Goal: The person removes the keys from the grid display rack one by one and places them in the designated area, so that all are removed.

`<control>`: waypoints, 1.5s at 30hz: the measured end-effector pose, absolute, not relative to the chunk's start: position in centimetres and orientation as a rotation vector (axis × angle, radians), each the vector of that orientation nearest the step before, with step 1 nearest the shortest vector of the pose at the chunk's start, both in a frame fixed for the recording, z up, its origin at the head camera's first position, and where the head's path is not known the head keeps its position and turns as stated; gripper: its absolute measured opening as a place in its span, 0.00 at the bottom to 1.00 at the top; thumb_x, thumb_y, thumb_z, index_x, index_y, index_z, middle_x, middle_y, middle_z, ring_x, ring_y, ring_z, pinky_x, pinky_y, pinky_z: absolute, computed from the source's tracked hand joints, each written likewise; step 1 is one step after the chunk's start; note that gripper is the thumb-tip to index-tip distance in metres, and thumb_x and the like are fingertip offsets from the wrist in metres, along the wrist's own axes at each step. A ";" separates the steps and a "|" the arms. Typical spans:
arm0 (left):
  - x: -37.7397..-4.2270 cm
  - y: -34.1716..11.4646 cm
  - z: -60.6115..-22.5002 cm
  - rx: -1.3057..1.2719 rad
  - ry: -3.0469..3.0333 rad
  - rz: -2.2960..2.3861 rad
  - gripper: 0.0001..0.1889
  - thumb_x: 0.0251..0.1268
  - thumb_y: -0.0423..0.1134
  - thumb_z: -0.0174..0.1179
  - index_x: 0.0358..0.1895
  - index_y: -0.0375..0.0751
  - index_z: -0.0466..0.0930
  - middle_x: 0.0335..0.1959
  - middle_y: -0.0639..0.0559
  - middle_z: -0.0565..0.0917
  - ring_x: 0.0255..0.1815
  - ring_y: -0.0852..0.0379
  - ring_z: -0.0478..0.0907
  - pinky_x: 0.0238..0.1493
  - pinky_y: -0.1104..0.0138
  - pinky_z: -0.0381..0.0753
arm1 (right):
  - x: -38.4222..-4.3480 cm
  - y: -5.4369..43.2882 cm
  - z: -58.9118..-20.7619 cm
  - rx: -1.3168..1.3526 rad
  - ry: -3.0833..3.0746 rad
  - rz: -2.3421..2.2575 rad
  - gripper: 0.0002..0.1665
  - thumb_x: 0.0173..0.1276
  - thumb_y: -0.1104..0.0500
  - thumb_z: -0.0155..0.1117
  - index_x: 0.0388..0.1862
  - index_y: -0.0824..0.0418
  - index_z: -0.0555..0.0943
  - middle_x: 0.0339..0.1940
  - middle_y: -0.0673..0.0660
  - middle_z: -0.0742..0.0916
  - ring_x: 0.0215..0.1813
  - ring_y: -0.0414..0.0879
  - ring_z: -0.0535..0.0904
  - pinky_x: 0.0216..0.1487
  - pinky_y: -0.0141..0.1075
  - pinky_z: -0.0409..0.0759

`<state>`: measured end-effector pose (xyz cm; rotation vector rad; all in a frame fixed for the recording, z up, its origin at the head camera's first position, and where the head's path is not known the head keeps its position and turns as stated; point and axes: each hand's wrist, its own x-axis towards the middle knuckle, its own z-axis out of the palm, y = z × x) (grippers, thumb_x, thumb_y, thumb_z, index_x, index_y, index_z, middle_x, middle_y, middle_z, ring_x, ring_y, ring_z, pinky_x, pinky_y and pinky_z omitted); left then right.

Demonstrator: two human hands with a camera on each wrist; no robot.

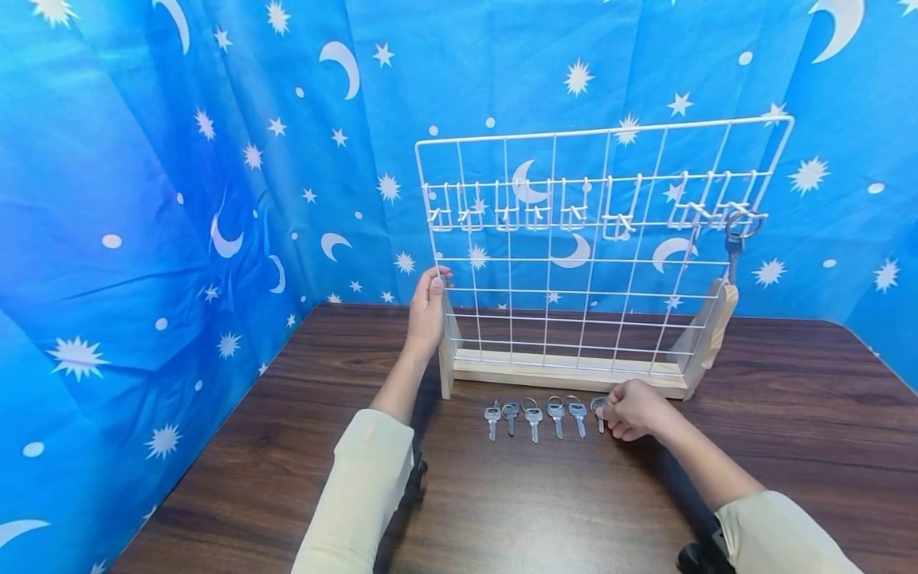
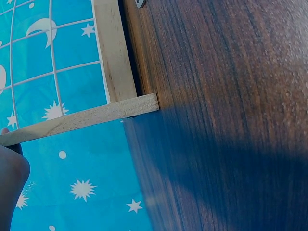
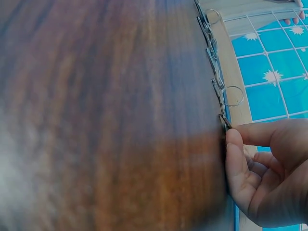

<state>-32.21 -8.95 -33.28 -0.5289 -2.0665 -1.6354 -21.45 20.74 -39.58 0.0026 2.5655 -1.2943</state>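
My left hand [image 1: 428, 311] grips the left side of a white wire grid rack [image 1: 559, 372] at its wooden upright [image 2: 82, 118]. In front of the rack's wooden base, several silver keys [image 1: 533, 416] with rings lie in a row on the table. At the right end of that row, my right hand [image 1: 634, 409] pinches a key [image 1: 599, 406] between thumb and index finger; the fingertips hide part of it. In the right wrist view the key's edge [image 3: 224, 122] shows at the fingertips, close over the tabletop. Another key [image 1: 733, 245] on a ring hangs from the rightmost hook.
White double-prong hooks [image 1: 572, 217] line an upper wire of the grid. The rack stands on a dark wood-grain table [image 1: 344, 375]. A blue cloth [image 1: 402, 72] with moons and stars hangs behind and to the left.
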 end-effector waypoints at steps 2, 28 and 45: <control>-32.1 -8.9 -33.3 -0.527 -2.071 -1.632 0.20 0.76 0.46 0.34 0.56 0.35 0.68 0.54 0.39 0.73 0.56 0.44 0.71 0.58 0.55 0.66 | -21.5 20.8 -39.6 0.013 2.569 -1.275 0.15 0.63 0.67 0.58 0.18 0.62 0.68 0.15 0.54 0.78 0.18 0.41 0.75 0.21 0.33 0.77; -32.4 -9.0 -33.4 -0.537 -2.053 -1.638 0.19 0.76 0.44 0.35 0.55 0.34 0.68 0.53 0.37 0.74 0.54 0.44 0.72 0.57 0.56 0.67 | -20.9 20.5 -39.4 -0.049 2.619 -1.271 0.09 0.59 0.70 0.61 0.33 0.70 0.69 0.15 0.57 0.77 0.16 0.43 0.77 0.18 0.36 0.78; -32.5 -8.9 -33.3 -0.540 -2.053 -1.649 0.20 0.76 0.43 0.35 0.56 0.32 0.68 0.52 0.39 0.74 0.55 0.41 0.71 0.58 0.55 0.66 | -19.8 20.9 -35.4 -0.164 2.995 -1.206 0.08 0.64 0.63 0.58 0.35 0.70 0.74 0.15 0.52 0.80 0.18 0.43 0.78 0.18 0.35 0.77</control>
